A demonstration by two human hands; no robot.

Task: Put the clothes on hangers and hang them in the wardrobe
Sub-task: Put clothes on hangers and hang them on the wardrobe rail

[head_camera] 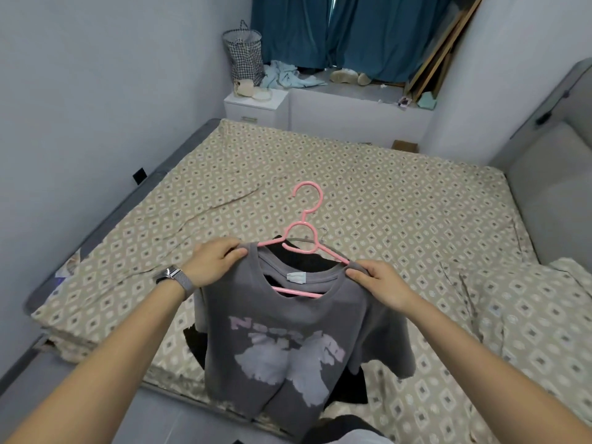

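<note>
While both hands pinch shoulders, pink hanger (304, 241) hook points away.

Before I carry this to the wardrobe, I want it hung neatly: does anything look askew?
Yes. The pink hanger sits tilted in the grey T-shirt: its right arm runs lower than its left, while both hands pinch the shoulders.

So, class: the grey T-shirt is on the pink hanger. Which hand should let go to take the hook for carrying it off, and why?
Probably the left hand. Both hands pinch the grey T-shirt at its shoulders, but the pink hanger has its hook leaning toward the left side, slightly nearer that hand. The right hand can hold on meanwhile.
</note>
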